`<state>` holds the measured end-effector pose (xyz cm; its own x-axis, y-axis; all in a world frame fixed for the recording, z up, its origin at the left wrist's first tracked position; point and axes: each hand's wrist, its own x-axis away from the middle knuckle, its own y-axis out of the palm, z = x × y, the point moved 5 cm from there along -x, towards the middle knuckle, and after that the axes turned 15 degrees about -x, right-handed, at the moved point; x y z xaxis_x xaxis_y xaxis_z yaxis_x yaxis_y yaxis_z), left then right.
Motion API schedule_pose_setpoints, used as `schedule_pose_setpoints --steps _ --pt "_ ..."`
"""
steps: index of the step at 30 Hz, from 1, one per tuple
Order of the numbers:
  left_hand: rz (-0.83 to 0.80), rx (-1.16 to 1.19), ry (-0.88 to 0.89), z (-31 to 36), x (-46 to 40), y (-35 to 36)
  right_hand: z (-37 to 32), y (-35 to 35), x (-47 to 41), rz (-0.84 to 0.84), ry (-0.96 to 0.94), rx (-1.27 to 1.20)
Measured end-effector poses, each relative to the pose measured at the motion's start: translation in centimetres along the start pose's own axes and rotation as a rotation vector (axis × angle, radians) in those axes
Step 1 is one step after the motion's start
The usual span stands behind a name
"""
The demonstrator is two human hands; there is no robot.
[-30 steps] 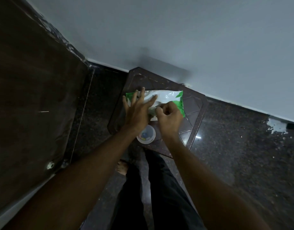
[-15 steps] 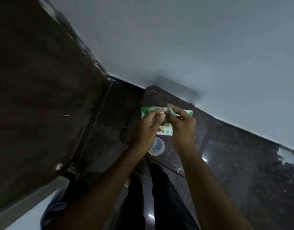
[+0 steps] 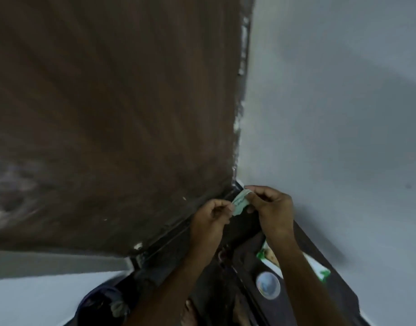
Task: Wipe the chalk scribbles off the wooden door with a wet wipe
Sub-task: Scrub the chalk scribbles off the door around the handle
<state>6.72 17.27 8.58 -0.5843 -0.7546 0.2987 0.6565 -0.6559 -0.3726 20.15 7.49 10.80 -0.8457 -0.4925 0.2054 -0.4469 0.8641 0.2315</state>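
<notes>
A small folded wet wipe (image 3: 240, 202) is held up between both hands in front of me. My left hand (image 3: 210, 215) pinches its left end and my right hand (image 3: 271, 207) pinches its right end. The dark wooden door (image 3: 113, 109) fills the upper left of the view, blurred, with faint pale smears at its far left (image 3: 11, 184). The green-and-white wipe packet (image 3: 319, 267) lies below on a dark stool, partly hidden by my right forearm.
The brown stool (image 3: 343, 295) stands against the grey wall (image 3: 331, 114) at lower right and carries a small round white cup (image 3: 268, 285). My bare feet (image 3: 188, 311) stand on the dark floor. A dark blue object (image 3: 101, 302) lies at the lower left.
Both hands have lifted away from the packet with a wipe between them. My head has turned left and up, so the door now fills the view and the stool has dropped to the lower right.
</notes>
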Motion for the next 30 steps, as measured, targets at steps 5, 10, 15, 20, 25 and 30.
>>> schedule_pose_setpoints --steps 5,10,15,20,25,30 --pt "0.343 0.247 0.042 1.0 4.1 -9.4 -1.9 9.7 3.0 -0.343 0.046 0.003" --pt "0.7 0.131 0.024 0.0 9.9 -17.9 -2.6 18.5 7.7 -0.622 0.058 0.132" --pt "0.563 0.149 -0.013 -1.0 14.2 -22.9 -4.2 25.9 13.2 -0.904 0.081 0.131" --pt "0.778 0.116 -0.063 -1.9 17.0 -27.4 -4.1 31.2 17.1 -1.023 0.057 0.151" --pt "0.924 0.111 -0.123 -3.6 17.8 -31.8 -3.0 34.7 18.5 -0.923 0.014 0.228" --pt "1.126 -0.073 -0.112 -4.7 17.3 -37.1 -2.3 38.8 19.6 -0.924 0.041 0.229"
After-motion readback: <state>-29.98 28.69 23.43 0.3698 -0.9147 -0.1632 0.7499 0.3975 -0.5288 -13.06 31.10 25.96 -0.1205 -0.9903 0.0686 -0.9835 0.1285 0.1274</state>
